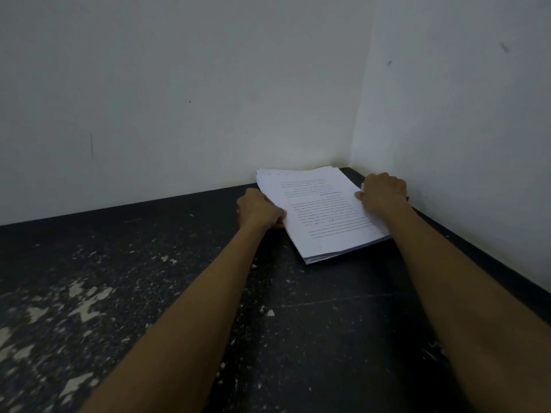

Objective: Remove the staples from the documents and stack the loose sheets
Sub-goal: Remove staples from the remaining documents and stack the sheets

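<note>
The stack of papers (322, 210) lies in the far right corner of the dark surface (179, 293), close to where the two walls (447, 114) meet. Its long axis runs away from the person, with the far end slanted a little to the left; it sits between the two hands, one on each long edge. The left hand (262, 208) is curled against the left edge about midway along, its grip closed on the paper; the right hand (383, 190) holds the opposite edge slightly farther back, thumb on the top sheet and fingers folded over the side. Both arms are stretched far forward, so drawing the stack nearer looks like the likely next move. The fingertips of both hands are hidden by the hands and the paper. No staple or staple remover can be made out, the printed lines are too blurred to read, and it cannot be told whether the sheets are bound or loose.
</note>
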